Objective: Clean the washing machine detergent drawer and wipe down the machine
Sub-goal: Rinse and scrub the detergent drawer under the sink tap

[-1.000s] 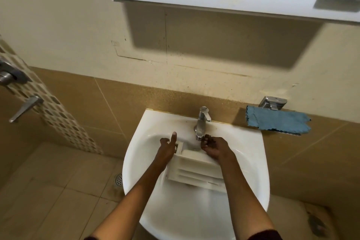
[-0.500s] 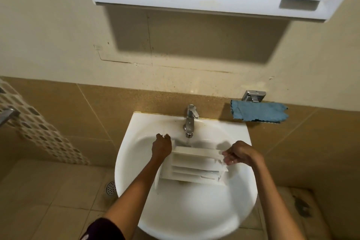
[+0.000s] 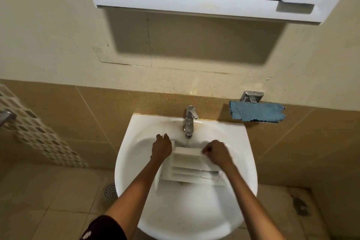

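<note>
The white detergent drawer (image 3: 190, 167), with several ribbed compartments, lies in the white wash basin (image 3: 183, 212) under the chrome tap (image 3: 190, 122). Water runs from the spout onto the drawer's far end. My left hand (image 3: 161, 147) grips the drawer's far left corner. My right hand (image 3: 215, 152) is curled over the drawer's far right edge; its fingertips are blurred, and it appears to pinch the rim. A blue cloth (image 3: 257, 114) hangs on a holder on the wall to the right of the basin.
A white-framed mirror cabinet (image 3: 204, 0) juts out overhead above the basin. A metal soap holder (image 3: 251, 96) sits above the cloth. A floor drain (image 3: 110, 190) lies to the left of the basin, and a patterned tile strip (image 3: 39, 136) runs down the left wall.
My right hand left the tap, went out to the drawer's right end, then came in to its far right edge. The tap now runs. My left hand keeps its grip.
</note>
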